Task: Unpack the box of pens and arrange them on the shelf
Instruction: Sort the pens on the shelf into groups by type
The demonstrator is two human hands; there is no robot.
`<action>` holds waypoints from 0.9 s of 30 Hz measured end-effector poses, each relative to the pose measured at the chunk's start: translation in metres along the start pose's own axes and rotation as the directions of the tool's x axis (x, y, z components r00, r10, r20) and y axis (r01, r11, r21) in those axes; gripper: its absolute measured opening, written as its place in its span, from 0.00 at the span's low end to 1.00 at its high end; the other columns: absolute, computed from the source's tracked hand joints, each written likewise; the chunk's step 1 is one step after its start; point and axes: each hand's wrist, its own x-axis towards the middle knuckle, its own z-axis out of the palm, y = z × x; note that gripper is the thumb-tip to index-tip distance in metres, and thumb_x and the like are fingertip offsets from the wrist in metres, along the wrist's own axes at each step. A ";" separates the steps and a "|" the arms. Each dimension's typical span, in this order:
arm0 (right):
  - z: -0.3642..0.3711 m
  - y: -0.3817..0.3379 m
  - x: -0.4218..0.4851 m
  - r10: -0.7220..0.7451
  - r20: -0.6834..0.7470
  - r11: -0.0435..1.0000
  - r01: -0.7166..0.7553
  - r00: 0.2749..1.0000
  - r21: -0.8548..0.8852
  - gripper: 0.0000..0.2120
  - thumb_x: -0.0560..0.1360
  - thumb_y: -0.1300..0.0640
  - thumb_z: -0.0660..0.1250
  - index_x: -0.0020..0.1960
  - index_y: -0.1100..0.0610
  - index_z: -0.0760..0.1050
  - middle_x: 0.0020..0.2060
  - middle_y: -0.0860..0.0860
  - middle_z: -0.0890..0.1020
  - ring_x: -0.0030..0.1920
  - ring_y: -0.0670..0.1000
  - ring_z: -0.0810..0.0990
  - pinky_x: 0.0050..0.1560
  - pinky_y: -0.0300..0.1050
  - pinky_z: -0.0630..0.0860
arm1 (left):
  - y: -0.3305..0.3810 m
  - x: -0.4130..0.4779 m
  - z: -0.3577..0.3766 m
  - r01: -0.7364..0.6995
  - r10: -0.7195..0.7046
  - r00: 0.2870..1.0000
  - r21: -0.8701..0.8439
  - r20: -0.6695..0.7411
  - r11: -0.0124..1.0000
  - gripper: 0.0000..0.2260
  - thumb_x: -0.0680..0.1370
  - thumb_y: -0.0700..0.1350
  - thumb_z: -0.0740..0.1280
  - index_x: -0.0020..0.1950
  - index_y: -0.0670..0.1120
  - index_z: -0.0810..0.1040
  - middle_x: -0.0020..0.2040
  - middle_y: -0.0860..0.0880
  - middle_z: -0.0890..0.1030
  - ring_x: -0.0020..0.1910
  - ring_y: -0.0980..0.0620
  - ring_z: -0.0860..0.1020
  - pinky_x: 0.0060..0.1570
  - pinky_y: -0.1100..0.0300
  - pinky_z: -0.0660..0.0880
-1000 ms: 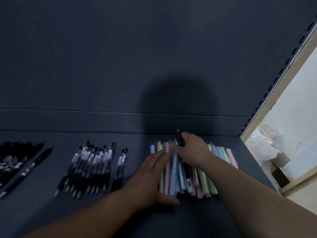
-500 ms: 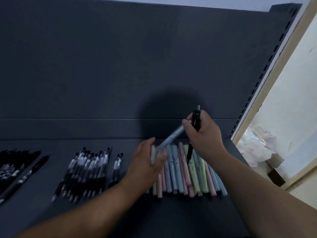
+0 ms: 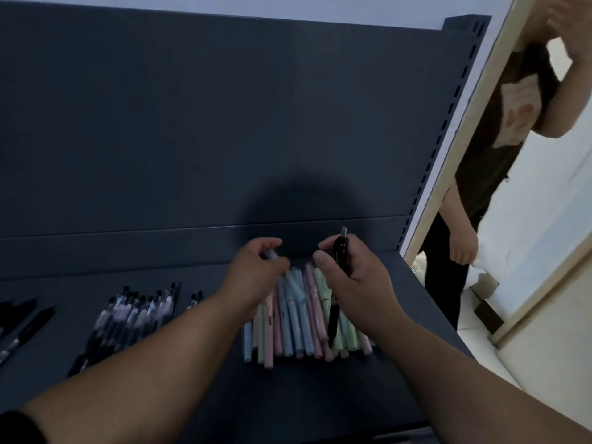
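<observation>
From the head camera, the pale pens (image 3: 299, 318), in pink, green and blue, lay side by side in a loose pile on the dark shelf (image 3: 192, 398), their ends pointing toward the back panel (image 3: 192, 123). Both hands hovered over the far end of that pile.

The left hand (image 3: 253, 270) had its fingers (image 3: 267, 243) curled, pinching the top end of a light blue pen (image 3: 293, 288). The pen's body sloped down from the fingertips into the pile, though blur hid the exact grip.

The right hand (image 3: 358, 283) gripped a black pen (image 3: 340, 248) upright. Its fingers were wrapped round the barrel, with the thumb (image 3: 322, 259) stretched out to the left. The pen's clicker end stood above the fingers and its lower end hung below the palm, over the green pens.

To the left, a row of clear-and-black pens (image 3: 134, 312) lay apart from the pile, and a few all-black pens (image 3: 22, 318) lay at the edge. Another person (image 3: 499, 129) stood past the shelf's right post.
</observation>
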 end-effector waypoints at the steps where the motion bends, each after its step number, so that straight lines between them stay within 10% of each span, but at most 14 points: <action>1: -0.001 0.005 0.001 0.086 0.017 0.996 -0.086 0.996 -0.010 0.04 0.75 0.46 0.66 0.47 0.45 0.74 0.31 0.43 0.77 0.30 0.39 0.74 0.31 0.30 0.69 | -0.003 -0.002 -0.001 -0.052 0.045 0.998 0.174 0.045 0.983 0.15 0.75 0.39 0.68 0.59 0.52 0.74 0.56 0.50 0.76 0.42 0.57 0.77 0.34 0.70 0.73; 9: 0.009 0.032 -0.002 0.388 0.144 0.912 -0.357 0.910 -0.202 0.13 0.76 0.42 0.65 0.53 0.50 0.75 0.43 0.46 0.81 0.43 0.45 0.79 0.37 0.35 0.70 | -0.034 -0.016 0.001 -0.475 0.216 0.875 0.681 0.434 0.558 0.25 0.77 0.43 0.65 0.73 0.51 0.65 0.76 0.51 0.60 0.74 0.54 0.58 0.68 0.70 0.50; 14: 0.031 0.020 0.009 0.377 0.072 0.925 -0.371 0.924 -0.078 0.11 0.76 0.44 0.65 0.44 0.51 0.77 0.32 0.46 0.78 0.35 0.47 0.78 0.35 0.39 0.70 | -0.032 -0.031 -0.013 -0.398 0.337 0.917 0.541 0.213 0.741 0.10 0.80 0.46 0.62 0.59 0.48 0.79 0.59 0.50 0.75 0.60 0.57 0.72 0.61 0.69 0.63; 17: 0.053 0.006 0.015 0.364 0.039 0.931 -0.363 0.930 -0.034 0.15 0.77 0.43 0.64 0.37 0.52 0.71 0.29 0.46 0.75 0.31 0.46 0.74 0.33 0.41 0.69 | -0.028 -0.046 -0.029 -0.323 0.185 0.931 0.476 0.315 0.818 0.14 0.81 0.52 0.59 0.40 0.52 0.80 0.41 0.54 0.79 0.43 0.59 0.76 0.49 0.60 0.72; 27: 0.197 -0.069 0.009 0.308 0.228 0.951 -0.309 0.924 -0.034 0.20 0.76 0.42 0.64 0.43 0.60 0.73 0.38 0.57 0.81 0.36 0.56 0.79 0.40 0.48 0.75 | -0.054 -0.083 -0.178 -0.030 -0.016 0.988 0.297 0.152 0.954 0.13 0.79 0.53 0.64 0.38 0.53 0.83 0.31 0.49 0.79 0.30 0.55 0.72 0.32 0.63 0.69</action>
